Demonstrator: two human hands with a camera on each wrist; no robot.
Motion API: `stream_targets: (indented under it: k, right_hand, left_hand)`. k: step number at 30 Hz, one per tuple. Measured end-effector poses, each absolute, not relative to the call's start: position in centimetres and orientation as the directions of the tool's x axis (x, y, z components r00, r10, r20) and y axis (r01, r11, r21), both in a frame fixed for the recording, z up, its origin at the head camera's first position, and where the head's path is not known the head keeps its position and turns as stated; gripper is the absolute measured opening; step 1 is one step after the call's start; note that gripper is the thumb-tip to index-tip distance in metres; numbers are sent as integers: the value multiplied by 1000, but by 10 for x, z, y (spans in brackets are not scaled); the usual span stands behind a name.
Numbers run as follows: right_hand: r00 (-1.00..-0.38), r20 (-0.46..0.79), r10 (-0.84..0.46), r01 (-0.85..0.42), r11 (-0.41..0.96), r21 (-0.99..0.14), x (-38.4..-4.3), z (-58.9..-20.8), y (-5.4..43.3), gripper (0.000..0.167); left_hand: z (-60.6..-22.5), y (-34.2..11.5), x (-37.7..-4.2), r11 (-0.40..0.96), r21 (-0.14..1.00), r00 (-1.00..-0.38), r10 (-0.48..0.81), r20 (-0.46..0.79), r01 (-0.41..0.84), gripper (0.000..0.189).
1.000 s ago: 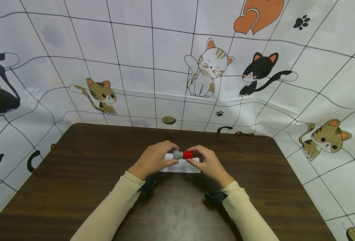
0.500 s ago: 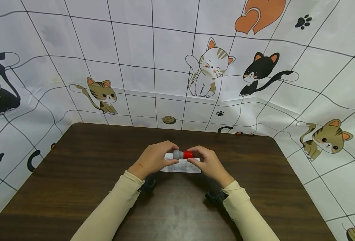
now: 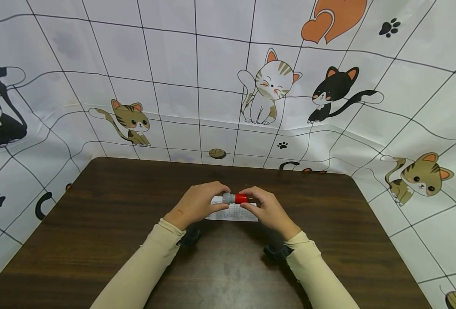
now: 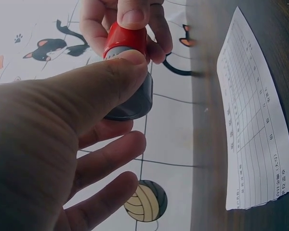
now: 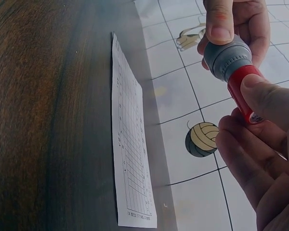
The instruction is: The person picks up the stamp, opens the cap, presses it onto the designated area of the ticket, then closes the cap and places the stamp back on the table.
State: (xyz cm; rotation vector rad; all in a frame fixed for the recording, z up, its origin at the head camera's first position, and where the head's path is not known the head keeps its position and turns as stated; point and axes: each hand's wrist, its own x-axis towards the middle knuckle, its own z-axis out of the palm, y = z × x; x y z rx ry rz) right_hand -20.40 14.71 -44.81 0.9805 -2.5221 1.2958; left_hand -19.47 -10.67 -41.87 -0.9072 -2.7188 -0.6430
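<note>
Between both hands, a small red and grey stamp [image 3: 240,198] lies sideways, raised over a printed paper slip [image 3: 233,213]. My left hand [image 3: 201,199] pinches its wider grey cap [image 5: 224,53] between thumb and fingers. The red body [image 5: 238,82] is pinched by my right hand [image 3: 270,210], thumb on the near side. Cap and body are joined at a ribbed grey collar. In the left wrist view, the left thumb hides part of that join, and its other fingers spread away from the stamp. Ruled lines and small print cover the slip, which lies flat below.
The dark brown wooden table [image 3: 135,240] extends around the hands. Behind it and at its sides hangs a white sheet [image 3: 174,86] printed with cats and grid lines. Dark bands [image 3: 277,252] circle both wrists below the light sleeves.
</note>
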Motion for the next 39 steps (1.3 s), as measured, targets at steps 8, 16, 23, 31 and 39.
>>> stream_targets:
  k: [8, 16, 23, 31, 39]
  right_hand:
    - [-787, 402, -468, -596, 410, -691, -204, -448, 147, 32]
    - [-815, 379, -438, -559, 425, -711, -202, -447, 147, 29]
    - [-816, 382, -434, -560, 427, -710, -202, -447, 146, 27]
    - [-804, 376, -461, -575, 439, -690, -203, -447, 146, 30]
    - [-788, 380, -484, -595, 443, -671, -204, -448, 148, 30]
  left_hand:
    - [-418, -106, -195, 733, 338, -806, 506, 308, 590, 45]
    - [-417, -104, -193, 764, 338, -833, 464, 301, 549, 44]
    - [-417, -103, -194, 772, 332, -837, 456, 302, 541, 42]
    - [-416, -104, -194, 760, 336, -829, 477, 294, 556, 41]
    - [-418, -105, -194, 745, 324, -810, 504, 299, 583, 44]
